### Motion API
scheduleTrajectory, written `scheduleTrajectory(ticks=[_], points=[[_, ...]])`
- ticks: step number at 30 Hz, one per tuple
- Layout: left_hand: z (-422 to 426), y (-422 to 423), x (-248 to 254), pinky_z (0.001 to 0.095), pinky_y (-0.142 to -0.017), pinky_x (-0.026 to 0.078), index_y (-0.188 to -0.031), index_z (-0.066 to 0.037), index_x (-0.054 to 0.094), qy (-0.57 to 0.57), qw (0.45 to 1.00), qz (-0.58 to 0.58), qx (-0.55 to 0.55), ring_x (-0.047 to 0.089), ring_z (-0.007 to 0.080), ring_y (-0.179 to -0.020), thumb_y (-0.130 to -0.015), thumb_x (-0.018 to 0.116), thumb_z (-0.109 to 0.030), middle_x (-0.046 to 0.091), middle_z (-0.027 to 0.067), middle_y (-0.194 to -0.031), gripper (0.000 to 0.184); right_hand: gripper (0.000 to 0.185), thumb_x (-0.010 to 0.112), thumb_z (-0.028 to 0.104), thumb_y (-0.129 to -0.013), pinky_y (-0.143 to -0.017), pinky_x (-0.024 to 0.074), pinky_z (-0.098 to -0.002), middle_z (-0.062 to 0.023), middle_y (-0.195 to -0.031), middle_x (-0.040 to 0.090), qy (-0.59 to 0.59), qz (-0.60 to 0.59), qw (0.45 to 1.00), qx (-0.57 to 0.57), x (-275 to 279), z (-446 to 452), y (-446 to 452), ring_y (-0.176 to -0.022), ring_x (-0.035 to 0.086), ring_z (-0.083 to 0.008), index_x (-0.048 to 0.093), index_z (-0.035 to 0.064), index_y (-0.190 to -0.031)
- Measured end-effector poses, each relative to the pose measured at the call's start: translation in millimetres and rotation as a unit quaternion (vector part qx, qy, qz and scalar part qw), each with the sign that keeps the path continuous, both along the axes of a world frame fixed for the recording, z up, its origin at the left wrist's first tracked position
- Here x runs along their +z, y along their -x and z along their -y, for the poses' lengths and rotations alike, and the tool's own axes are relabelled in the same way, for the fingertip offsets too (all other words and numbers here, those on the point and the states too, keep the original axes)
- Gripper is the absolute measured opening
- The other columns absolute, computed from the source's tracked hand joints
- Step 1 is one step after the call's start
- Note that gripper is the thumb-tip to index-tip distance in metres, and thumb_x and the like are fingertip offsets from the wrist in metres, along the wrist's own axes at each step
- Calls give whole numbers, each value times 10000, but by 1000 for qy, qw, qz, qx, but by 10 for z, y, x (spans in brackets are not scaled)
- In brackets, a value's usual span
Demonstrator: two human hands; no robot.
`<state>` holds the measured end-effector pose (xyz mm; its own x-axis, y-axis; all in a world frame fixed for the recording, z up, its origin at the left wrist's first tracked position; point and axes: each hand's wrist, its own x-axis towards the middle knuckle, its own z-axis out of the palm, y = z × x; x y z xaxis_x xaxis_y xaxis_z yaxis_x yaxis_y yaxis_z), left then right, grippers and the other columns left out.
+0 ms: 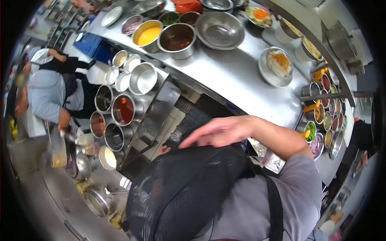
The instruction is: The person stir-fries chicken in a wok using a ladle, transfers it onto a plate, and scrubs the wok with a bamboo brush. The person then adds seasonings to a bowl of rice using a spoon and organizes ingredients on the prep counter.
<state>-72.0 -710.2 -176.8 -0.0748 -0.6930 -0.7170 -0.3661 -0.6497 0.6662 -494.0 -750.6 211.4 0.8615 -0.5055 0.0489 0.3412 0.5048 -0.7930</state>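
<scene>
From the right, my right hand (221, 132) reaches over the front of a black mesh cap (177, 188). Its fingers are stretched out, slightly blurred, with nothing seen in them; whether they touch the cap is unclear. A small bit of skin past the cap's far edge looks like fingertips of my left hand (164, 150); the rest is hidden behind the cap. Beyond the right hand lies a steel counter (237, 76), with a plate (263, 76) bearing white food under an orange-brown topping.
Metal pots stand along the counter's far side, including one of yellow liquid (147, 35) and a wide bowl (220, 31). Topping tubs (317, 144) line the right. More pots (123, 109) fill the left station, where a co-worker in a light blue shirt (47, 94) stands.
</scene>
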Motion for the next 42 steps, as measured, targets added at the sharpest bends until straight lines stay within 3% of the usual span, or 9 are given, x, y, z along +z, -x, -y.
scheduleTrajectory(ticks=[8, 10, 17, 20, 24, 26, 31, 38, 42], points=[[428, 398, -367, 342, -729, 446, -1116, -2, 545, 14, 987, 64, -148, 584, 229, -835, -856, 631, -130, 619, 114, -929, 302, 485, 500, 416, -974, -706, 517, -257, -73, -1111, 634, 61, -100, 981, 151, -464, 659, -760, -882, 608, -111, 526, 82, -1324], [850, 666, -445, 359, -787, 465, -1142, 8, 547, 40, 980, 68, -185, 600, 251, -893, -852, 638, -143, 635, 132, -966, 340, 510, 502, 428, -968, -713, 520, -270, -83, -1082, 646, -28, -195, 980, -19, -1141, 600, -737, -839, 616, -122, 494, 97, -1356], [2714, 2287, -714, 436, -981, 414, -1236, 37, 507, 282, 913, 77, -286, 544, 375, -1132, -814, 649, -163, 561, 263, -1212, 488, 575, 621, 339, -883, -531, 502, -267, -138, -1035, 665, -398, -472, 673, -407, -3261, -1148, -186, -668, 655, -175, 490, -19, -1313], [3449, 2963, -894, 455, -954, 428, -1148, 53, 570, 179, 574, 318, -733, 576, 363, -1086, -817, 641, -213, 583, 272, -1180, 430, 543, 614, 333, -867, -594, 532, -337, -193, -1018, 662, -430, -592, 560, -387, -3394, -1877, -311, -695, 680, -229, 539, -37, -1258], [3674, 3338, -1198, 460, -928, 440, -1166, 44, 562, 212, 589, 309, -716, 588, 363, -1060, -833, 604, -267, 585, 269, -1181, 458, 525, 590, 298, -888, -531, 525, -331, -152, -754, 693, -380, -699, 532, -291, -4020, -2935, -1000, -595, 668, -206, 503, -16, -1301], [3682, 3376, -1347, 462, -916, 447, -1175, 40, 557, 222, 589, 306, -714, 594, 363, -1047, -840, 586, -294, 586, 267, -1182, 474, 468, 567, 338, -898, -804, 529, -352, -213, -930, 691, -379, -688, 542, -298, -3977, -2988, -1429, -891, 685, -275, 569, 26, -1247], [3597, 3517, -1736, 468, -883, 462, -1198, 30, 546, 253, 587, 306, -705, 609, 363, -1014, -860, 540, -362, 588, 263, -1184, 518, 466, 569, 355, -894, -954, 459, -386, -244, -1177, 611, -362, -674, 591, -256, -3483, -2383, -1634, -1143, 576, -346, 598, 22, -1218], [3410, 3533, -1902, 476, -838, 484, -1230, 16, 531, 302, 609, 271, -681, 629, 363, -969, -887, 475, -457, 591, 258, -1186, 587, 527, 584, 382, -907, -932, 470, -362, -214, -1136, 637, -396, -571, 544, -471, -3543, -2037, -1524, -1085, 610, -284, 550, -16, -1251], [2724, 2976, -1745, 481, -812, 497, -1248, 8, 522, 411, 703, 4, -580, 641, 363, -942, -902, 438, -511, 593, 255, -1188, 629, 597, 585, 466, -898, -880, 487, -365, -160, -1127, 633, -499, -417, 575, -497, -3458, -1711, -1340, -981, 620, -226, 533, 18, -1288]])
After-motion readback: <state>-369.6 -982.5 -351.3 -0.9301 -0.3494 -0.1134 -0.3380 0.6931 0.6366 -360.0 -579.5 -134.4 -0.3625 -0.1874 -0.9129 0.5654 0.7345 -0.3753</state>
